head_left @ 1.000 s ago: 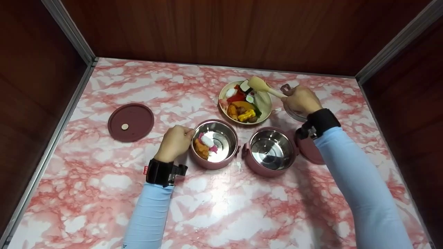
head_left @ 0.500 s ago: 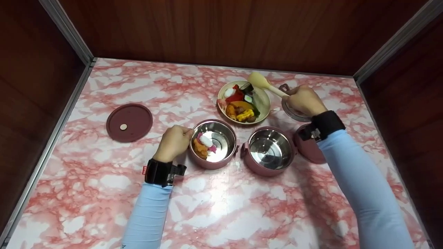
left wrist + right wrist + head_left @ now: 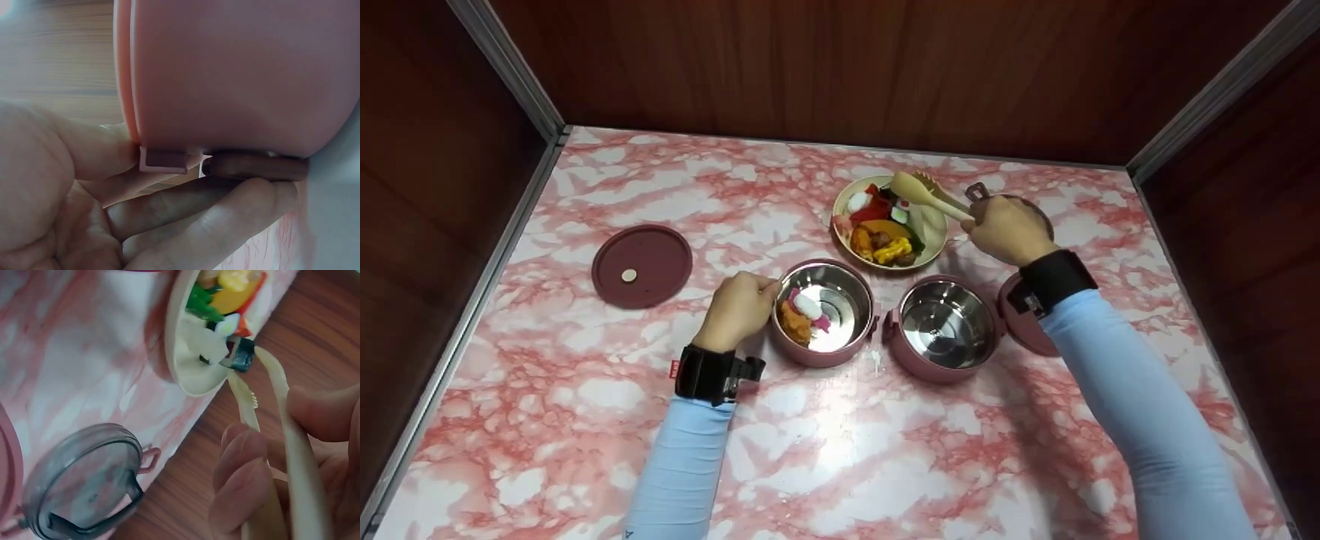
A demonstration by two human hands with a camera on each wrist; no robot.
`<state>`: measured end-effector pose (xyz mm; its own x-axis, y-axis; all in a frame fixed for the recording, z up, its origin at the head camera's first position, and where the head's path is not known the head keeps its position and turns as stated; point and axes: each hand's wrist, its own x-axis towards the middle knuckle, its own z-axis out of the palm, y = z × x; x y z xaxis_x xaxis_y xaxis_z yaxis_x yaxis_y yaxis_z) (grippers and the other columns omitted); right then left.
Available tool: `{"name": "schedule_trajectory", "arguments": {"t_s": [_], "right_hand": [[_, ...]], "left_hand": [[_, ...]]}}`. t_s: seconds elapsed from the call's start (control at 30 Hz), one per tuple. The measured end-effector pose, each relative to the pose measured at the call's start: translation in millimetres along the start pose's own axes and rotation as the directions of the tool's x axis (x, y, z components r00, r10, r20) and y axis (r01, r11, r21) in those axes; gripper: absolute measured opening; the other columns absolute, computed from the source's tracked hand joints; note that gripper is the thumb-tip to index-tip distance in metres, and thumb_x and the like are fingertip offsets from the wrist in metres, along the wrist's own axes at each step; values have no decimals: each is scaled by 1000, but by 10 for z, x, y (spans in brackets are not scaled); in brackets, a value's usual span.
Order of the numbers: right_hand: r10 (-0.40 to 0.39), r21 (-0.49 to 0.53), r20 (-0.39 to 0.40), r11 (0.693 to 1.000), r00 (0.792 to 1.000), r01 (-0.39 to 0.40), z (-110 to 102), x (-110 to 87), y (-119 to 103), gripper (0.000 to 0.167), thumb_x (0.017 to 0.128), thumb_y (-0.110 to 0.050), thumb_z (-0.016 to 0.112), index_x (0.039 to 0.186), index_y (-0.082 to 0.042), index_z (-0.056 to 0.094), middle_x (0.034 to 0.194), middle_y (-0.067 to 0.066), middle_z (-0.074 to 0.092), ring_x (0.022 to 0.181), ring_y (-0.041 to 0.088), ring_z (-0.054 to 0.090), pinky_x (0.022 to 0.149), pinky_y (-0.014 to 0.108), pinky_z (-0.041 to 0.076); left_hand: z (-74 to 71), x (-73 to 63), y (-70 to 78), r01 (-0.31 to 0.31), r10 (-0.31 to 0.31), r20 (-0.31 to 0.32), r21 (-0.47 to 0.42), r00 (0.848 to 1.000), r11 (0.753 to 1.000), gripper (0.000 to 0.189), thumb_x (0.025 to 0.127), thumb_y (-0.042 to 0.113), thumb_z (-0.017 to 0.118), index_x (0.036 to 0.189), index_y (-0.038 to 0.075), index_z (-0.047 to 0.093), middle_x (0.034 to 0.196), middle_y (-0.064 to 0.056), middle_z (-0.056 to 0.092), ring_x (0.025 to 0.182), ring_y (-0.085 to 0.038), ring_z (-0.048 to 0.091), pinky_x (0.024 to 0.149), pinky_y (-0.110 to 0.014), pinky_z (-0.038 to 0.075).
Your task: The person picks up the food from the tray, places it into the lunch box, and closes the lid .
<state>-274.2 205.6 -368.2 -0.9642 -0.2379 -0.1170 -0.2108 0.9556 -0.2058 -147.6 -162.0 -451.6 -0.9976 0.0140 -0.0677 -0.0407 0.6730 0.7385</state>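
Observation:
My left hand (image 3: 739,307) grips the left side of a pink, steel-lined lunch pot (image 3: 851,356) holding white, magenta and orange food pieces. In the left wrist view, the thumb presses near the pot's rim and the fingers lie against its brown clip (image 3: 253,167). My right hand (image 3: 1009,229) holds beige food tongs (image 3: 304,478), with one spoon-shaped arm and one toothed arm. Their parted tips are over the back right of a cream plate (image 3: 934,236) of mixed food pieces. A dark-wrapped sushi roll (image 3: 243,355) appears between the tips; contact is unclear.
A second pink pot (image 3: 941,371) stands right of the first, its steel inside bare. A clear lid (image 3: 93,478) with a dark handle lies partly under my right hand. Maroon lids lie at left (image 3: 652,262) and right (image 3: 1031,322). Wood panels (image 3: 840,67) border the table.
My right hand rose slightly, then came back down and left. The tongs' arms now stand visibly apart, and the sushi roll has turned or shifted. The left hand stays on the pot.

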Motion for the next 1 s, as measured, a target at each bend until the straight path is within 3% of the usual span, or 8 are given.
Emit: {"name": "schedule_trajectory", "arguments": {"t_s": [0.23,0.43,0.6,0.83,1.0], "right_hand": [[6,-138,-6,990,1000,-7,40,8,-113,22,92,-28,60,92,-7,67,86,22,65,75,43,63,58,58,49],[29,-169,5,985,1000,-28,59,55,-198,26,92,-27,59,97,-2,65,94,27,63,83,49,62,65,63,51],[47,-196,-34,979,998,-53,58,62,-217,29,93,-27,58,101,0,62,92,27,63,82,49,62,65,63,50],[70,-156,-56,985,996,-78,-43,-50,-145,27,93,-27,58,100,-4,69,90,24,63,79,46,61,61,60,50],[-26,-99,-158,995,987,11,-152,-284,-122,20,91,-27,60,88,-10,71,79,19,63,67,42,58,51,56,45]], "left_hand": [[8,0,-6,7,-7,9,-15,1000,1000,25,101,22,58,106,8,78,101,-11,74,85,-25,65,79,-41,51],[10,-4,7,14,-14,13,-20,1000,1000,26,101,23,57,105,8,78,97,-10,74,78,-24,63,74,-39,50],[18,-2,14,22,-22,15,-19,1000,1000,26,101,23,57,105,9,79,96,-10,74,78,-24,63,73,-39,50],[11,6,14,17,-16,18,-18,1000,1000,26,101,22,57,106,8,78,101,-11,74,81,-24,63,77,-39,51],[-4,13,-3,19,-19,11,-13,1000,1000,27,101,23,58,110,6,77,106,-11,73,86,-25,64,82,-40,51]]}}
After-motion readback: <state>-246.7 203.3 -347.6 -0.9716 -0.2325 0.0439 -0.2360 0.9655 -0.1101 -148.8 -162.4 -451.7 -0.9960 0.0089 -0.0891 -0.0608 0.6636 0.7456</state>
